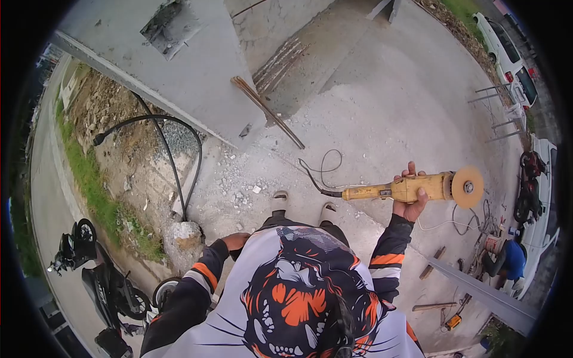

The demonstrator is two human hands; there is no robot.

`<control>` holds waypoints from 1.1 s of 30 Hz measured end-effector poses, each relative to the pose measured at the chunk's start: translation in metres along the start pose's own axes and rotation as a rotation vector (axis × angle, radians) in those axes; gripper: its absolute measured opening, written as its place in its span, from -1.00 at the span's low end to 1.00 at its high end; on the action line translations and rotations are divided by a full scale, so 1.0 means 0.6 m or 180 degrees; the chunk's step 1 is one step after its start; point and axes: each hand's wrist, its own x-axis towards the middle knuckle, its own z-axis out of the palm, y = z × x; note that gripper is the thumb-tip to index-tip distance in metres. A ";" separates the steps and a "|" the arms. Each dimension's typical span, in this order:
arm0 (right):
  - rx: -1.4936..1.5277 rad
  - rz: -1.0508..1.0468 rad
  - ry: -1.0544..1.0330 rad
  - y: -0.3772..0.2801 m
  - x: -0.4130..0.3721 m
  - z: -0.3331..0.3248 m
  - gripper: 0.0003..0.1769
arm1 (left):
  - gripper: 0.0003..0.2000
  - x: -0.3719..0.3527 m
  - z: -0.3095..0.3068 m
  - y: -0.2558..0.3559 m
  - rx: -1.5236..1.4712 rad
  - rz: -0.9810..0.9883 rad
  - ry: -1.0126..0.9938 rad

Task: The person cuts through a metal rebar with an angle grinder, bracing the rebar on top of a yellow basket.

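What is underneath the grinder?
The right hand supports the grinder from below, thumb and fingertips showing at opposite edges. Bare concrete floor shows around the tool, lower down. The tool covers most of the grip and whatever lies on the floor directly behind it.

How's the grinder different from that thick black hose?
The grinder is yellow, while the hose is black.
The grinder is held up in the right hand; the hose lies over rough ground.
The grinder's body is straight with a round disc at one end; the hose bends in a wide curve.
Both are long and narrow.
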 end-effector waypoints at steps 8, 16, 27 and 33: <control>-0.0323 -0.0172 0.0174 -0.025 -0.024 0.004 -0.39 | -0.35 0.031 -0.053 0.054 -0.0034 0.0240 -0.0314; -0.0537 -0.0204 0.0450 -0.087 -0.023 -0.044 -0.36 | -0.44 0.109 -0.042 0.079 0.0151 0.0081 -0.0073; -0.0334 -0.0304 0.0775 -0.159 -0.003 -0.134 -0.38 | -0.57 0.068 0.023 0.293 -0.3175 -0.0039 0.0759; -0.0281 -0.0257 0.0711 -0.185 0.000 -0.172 -0.41 | -0.52 0.154 0.058 0.160 -0.0379 -0.0292 0.1229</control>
